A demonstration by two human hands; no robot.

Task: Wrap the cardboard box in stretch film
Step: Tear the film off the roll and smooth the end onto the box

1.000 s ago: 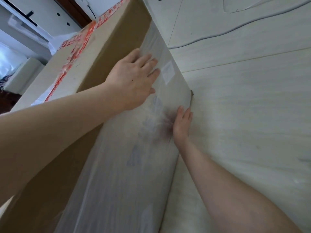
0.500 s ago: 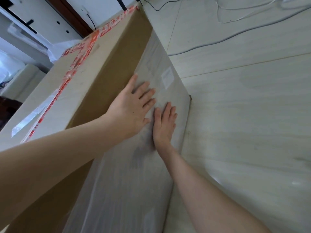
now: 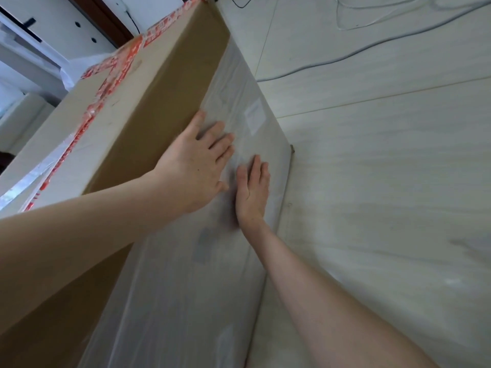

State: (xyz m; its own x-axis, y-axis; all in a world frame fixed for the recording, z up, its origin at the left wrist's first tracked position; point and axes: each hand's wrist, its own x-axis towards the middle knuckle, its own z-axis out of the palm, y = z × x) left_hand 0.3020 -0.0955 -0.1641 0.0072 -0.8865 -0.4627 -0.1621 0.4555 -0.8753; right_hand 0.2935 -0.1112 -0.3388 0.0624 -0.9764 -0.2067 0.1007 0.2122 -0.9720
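Your box stands on the floor, seen from above, with its top face running off to the left and one long side facing you. Film covers most of that side down to the floor edge. The strip just under the top edge is bare cardboard.

Your left hand lies flat on the side with its fingers straight and spread. The palm sits across the line where film meets bare cardboard, and the fingertips are on the film. Your right hand lies flat on the film just beside and below it, fingers straight and close together, pointing up the side. Your left thumb comes very near its index finger, but you cannot tell whether they touch. Neither hand grasps anything; both press open-palmed.

A white label shows under the film beyond your fingertips, near the box's corner. Red-and-white tape runs along the top face. A grey cable crosses the floor well beyond the box.
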